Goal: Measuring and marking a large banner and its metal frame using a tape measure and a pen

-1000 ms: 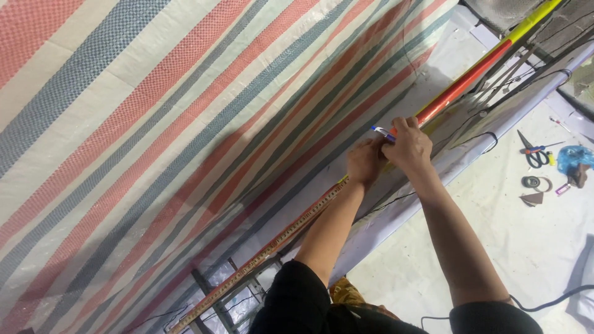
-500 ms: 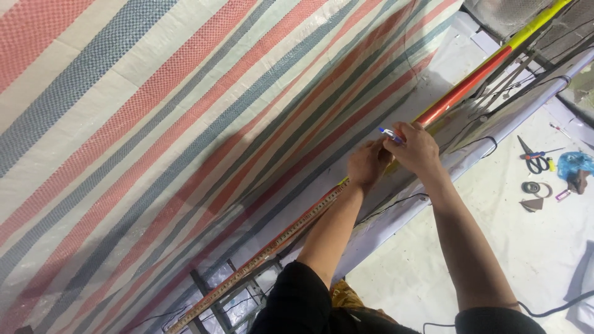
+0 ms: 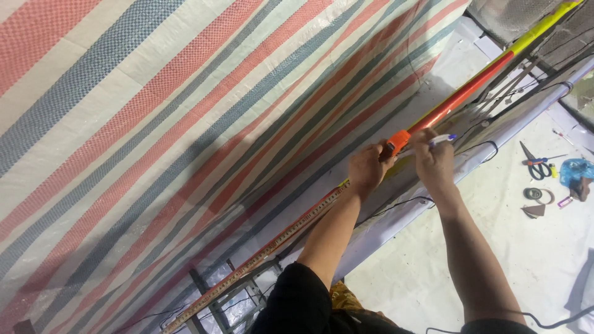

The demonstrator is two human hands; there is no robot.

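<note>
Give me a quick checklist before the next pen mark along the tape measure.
1. Left hand grips the orange tape measure case: ok.
2. Right hand holds the pen: ok.
3. Tape blade lies flat along the striped sheet: ok.
4. Pen tip on the marking spot: cannot tell.
5. Far end of blade hooked: cannot tell.
6. Red pole beside the hands, not blocking them: ok.

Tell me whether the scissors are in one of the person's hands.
No: the scissors lie on the white floor, apart from the right hand, which holds a pen.
</note>
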